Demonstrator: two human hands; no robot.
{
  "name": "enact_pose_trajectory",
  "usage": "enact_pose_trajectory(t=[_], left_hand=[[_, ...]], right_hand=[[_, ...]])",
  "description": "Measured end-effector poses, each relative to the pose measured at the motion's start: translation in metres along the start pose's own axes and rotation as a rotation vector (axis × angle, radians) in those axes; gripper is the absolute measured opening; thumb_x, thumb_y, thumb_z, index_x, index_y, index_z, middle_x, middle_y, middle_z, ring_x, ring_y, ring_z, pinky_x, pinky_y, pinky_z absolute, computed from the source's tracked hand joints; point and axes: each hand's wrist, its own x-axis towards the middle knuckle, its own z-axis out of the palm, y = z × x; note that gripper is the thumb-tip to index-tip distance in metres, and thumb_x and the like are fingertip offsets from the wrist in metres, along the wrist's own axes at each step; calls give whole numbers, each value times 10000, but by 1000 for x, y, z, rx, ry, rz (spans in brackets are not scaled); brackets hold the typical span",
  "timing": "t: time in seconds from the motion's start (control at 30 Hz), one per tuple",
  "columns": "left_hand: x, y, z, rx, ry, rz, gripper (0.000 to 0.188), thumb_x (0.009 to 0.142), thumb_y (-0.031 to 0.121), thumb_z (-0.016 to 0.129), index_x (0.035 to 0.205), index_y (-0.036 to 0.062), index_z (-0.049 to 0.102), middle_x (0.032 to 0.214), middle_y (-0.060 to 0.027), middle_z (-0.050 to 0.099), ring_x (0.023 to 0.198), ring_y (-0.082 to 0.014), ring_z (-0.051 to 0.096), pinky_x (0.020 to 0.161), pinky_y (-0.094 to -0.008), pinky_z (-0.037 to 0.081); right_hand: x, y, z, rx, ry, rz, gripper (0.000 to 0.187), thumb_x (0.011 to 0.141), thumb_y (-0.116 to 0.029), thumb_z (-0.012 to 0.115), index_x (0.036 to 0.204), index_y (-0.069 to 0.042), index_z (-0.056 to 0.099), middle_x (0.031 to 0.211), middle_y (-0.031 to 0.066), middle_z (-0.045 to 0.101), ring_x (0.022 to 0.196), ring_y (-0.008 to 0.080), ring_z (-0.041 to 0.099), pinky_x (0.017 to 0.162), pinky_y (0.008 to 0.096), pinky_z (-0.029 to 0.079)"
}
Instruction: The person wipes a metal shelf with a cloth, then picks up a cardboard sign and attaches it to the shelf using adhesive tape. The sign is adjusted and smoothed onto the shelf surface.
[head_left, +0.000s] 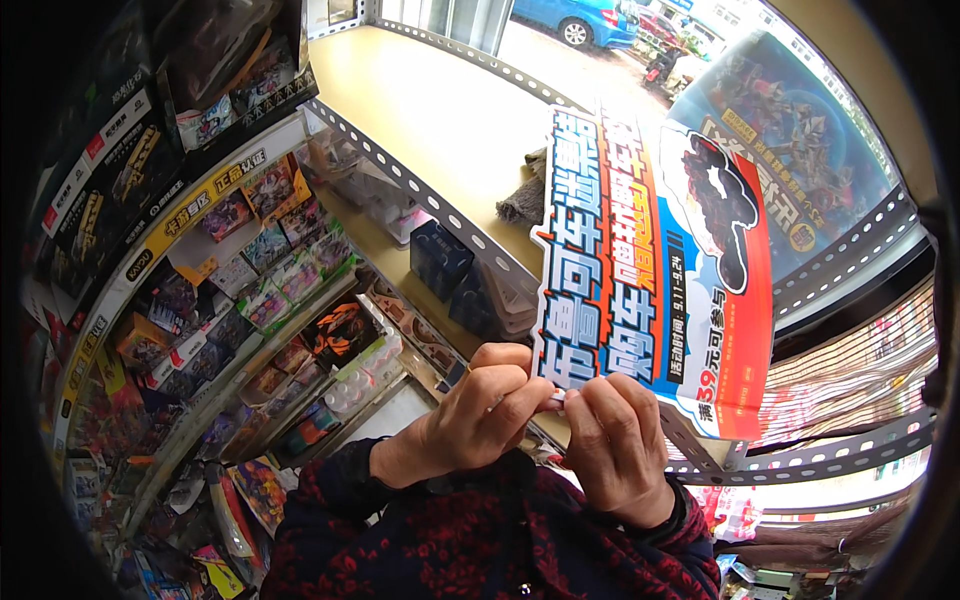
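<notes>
My left hand [478, 412] and my right hand [622, 445] come together in front of my chest, both closed, with thumbs and fingertips pinched close to each other. Between the fingertips shows a small white piece [558, 397]; its kind is too small to tell. Right behind them is a large printed promotional sign [640, 270] in blue, white and red, with big lettering and a toy vehicle picture. Its lower left corner reaches my fingertips. Whether my fingers grip that corner is hidden.
A cream metal shelf [420, 100] with a perforated edge spans the view; a grey cloth [524, 200] lies on it. Dark blue boxes [440, 258] sit below. Packed card displays [240, 280] fill the left side. A translucent poster [790, 150] stands by the window.
</notes>
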Motion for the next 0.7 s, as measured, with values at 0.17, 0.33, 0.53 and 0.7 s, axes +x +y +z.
enact_pose_trajectory(t=[0.17, 0.33, 0.53, 0.7], left_hand=[[2, 4, 0, -83, 36, -68, 255, 732, -49, 649, 961, -31, 538, 867, -84, 403, 779, -248, 514, 648, -314, 460], [2, 6, 4, -174, 72, -197, 219, 727, -46, 662, 922, -29, 564, 849, -87, 440, 778, -237, 510, 663, -301, 462], [0, 7, 20, -296, 169, -496, 126, 744, -23, 668, 853, -7, 606, 863, -97, 486, 790, -197, 530, 641, -282, 469], [7, 12, 27, -895, 311, -824, 479, 807, 118, 664, 1182, 22, 381, 966, -28, 409, 959, -127, 484, 830, -246, 471]], right_hand=[[3, 3, -3, 82, -35, 28, 246, 671, 7, 622, 892, 98, 564, 880, 182, 549, 772, 290, 569, 613, 338, 484], [6, 7, -2, 207, -64, 127, 319, 615, 24, 617, 926, 70, 566, 850, 149, 541, 733, 277, 558, 605, 340, 479], [6, 8, 5, 189, -27, 170, 382, 593, 59, 592, 973, 27, 578, 831, 108, 547, 703, 244, 546, 578, 311, 464], [8, 8, 2, 213, -2, 307, 243, 666, 29, 699, 880, -17, 594, 780, 97, 573, 689, 255, 572, 587, 333, 466]])
